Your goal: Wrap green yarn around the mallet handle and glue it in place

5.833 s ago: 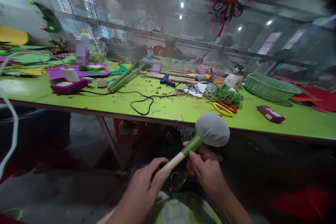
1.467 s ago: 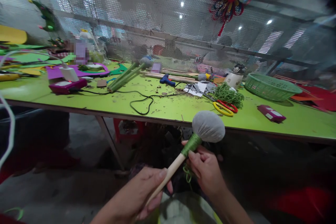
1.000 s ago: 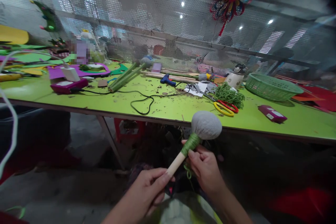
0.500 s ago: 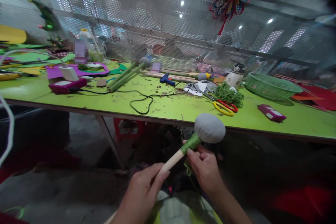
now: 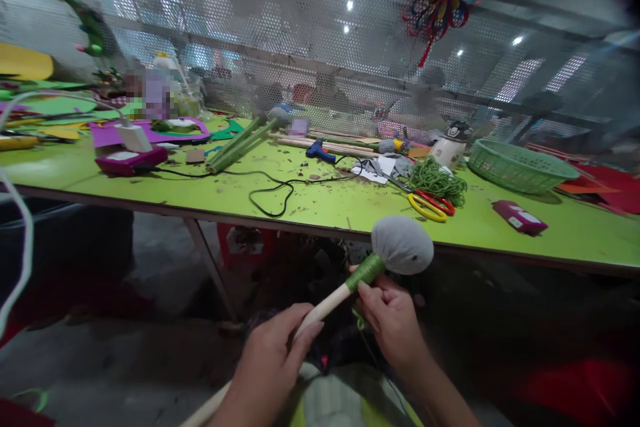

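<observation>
A pale wooden stick (image 5: 327, 305) slants up to the right, with a grey cloth-covered ball (image 5: 403, 245) on its upper end. Green cord (image 5: 365, 271) is wound tightly round the stick just below the ball. My left hand (image 5: 275, 357) is closed round the lower part of the stick, which comes out again beneath it. At the wound cord, my right hand (image 5: 393, 320) pinches the green cord against the stick; a loose loop of cord hangs under its fingers.
On the green table (image 5: 225, 200) lie scissors (image 5: 427, 205), a bundle of green cord (image 5: 437, 181), a blue glue gun (image 5: 320, 151) with its black cable, a purple box (image 5: 520, 217) and a green basket (image 5: 523, 167). The table's front edge runs just beyond the ball.
The stick and ball have turned slightly about the stick's axis, so a small dark spot now shows on the ball. More of the stick's lower end shows below my left hand.
</observation>
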Demonstrator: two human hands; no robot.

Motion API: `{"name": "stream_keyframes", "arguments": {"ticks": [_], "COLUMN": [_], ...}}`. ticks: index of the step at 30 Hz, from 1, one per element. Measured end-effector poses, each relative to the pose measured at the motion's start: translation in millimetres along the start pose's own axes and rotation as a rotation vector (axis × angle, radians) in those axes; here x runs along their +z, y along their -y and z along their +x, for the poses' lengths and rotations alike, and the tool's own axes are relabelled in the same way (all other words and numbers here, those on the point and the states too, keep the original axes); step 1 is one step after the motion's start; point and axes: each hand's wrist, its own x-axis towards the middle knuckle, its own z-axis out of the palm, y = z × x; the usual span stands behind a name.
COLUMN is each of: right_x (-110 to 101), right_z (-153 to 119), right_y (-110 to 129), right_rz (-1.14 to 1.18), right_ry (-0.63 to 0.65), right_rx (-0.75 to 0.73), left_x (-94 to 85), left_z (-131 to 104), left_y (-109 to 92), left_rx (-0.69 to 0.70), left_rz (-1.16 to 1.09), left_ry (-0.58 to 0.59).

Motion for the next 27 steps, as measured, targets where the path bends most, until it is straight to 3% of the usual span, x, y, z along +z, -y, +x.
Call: {"name": "stream_keyframes", "arguments": {"ticks": [2,6,9,12,15,17,19,23,27], "right_x": [-1.3,-1.2,1.3,4.2,5.2,4.3,2.9,2.2,4.0], "right_z": [-0.9,-4.3,-4.7,-2.4,-0.4,-0.3,-0.9,-2.2,-2.4], "right_y": [-0.3,4.5,7.9,7.6,5.4,4.6,5.2,9.1,10.6], "right_rz": [-0.002,0.026,0.053,0.067,0.062,0.046,0.027,0.035,0.076], "right_ry": [0.005,0.06,0.07,0.038,-0.007,-0.008,0.015,0.054,0.057], "right_rx": [0.01,0.01,0.012,0.028,0.011,0.004,0.007,0.017,0.039], "left_x": [-2.6,-9.7,-8.5,-1.8,2.0,0.5,-2.6,-4.7,-1.9], "left_z": [-0.8,-1.5,0.4,4.1,5.5,4.3,2.1,-2.2,-1.3], "left_y": [-0.7,-4.9,-3.6,2.0,5.5,3.8,-1.0,-10.8,-8.4], "left_rx": [0.023,-0.26,-0.384,-0.302,-0.079,0.015,0.004,-0.232,-0.352], "left_rz": [-0.004,-0.399,-0.616,-0.45,-0.09,0.034,-0.001,-0.318,-0.595], "left_ry": [-0.01,0.374,0.513,0.436,0.123,0.006,0.056,0.322,0.46]}}
